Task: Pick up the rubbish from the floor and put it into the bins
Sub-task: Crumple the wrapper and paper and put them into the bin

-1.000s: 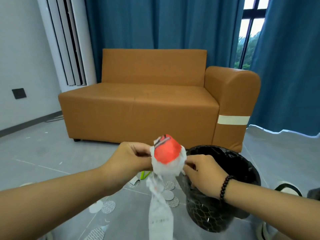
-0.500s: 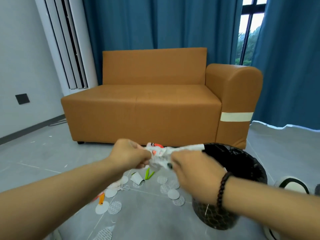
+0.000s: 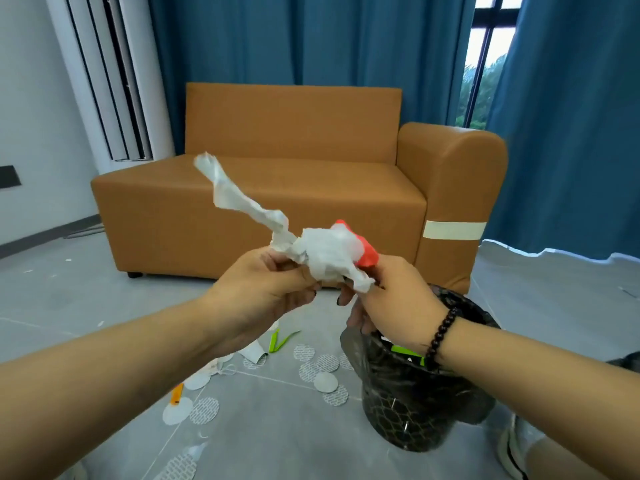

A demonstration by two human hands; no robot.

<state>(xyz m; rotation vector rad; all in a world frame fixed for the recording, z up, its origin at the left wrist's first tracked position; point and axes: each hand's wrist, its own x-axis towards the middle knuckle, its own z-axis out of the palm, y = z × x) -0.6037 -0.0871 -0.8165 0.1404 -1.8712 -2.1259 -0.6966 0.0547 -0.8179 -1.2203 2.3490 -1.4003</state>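
A crumpled white paper wad with a red-orange piece [image 3: 325, 254] is held in mid-air between both hands. My left hand [image 3: 266, 292] pinches its left side, where a long twisted white tail sticks up and to the left. My right hand [image 3: 391, 299] grips its right side by the red part. A black mesh bin [image 3: 415, 403] lined with a black bag stands on the floor just below my right wrist, with something green and white inside it. Several round white discs [image 3: 322, 368] and a green scrap [image 3: 280, 341] lie on the grey floor.
An orange sofa [image 3: 294, 202] stands behind the hands, with blue curtains [image 3: 311, 39] and a window at the back. A small orange item [image 3: 177, 394] lies among the discs at the lower left. A white shoe [image 3: 516, 452] shows at the bottom right.
The paper has been twisted and turned: its long tail hung down a second ago, lay sideways half a second ago, and now points up to the left. Both hands have risen slightly.
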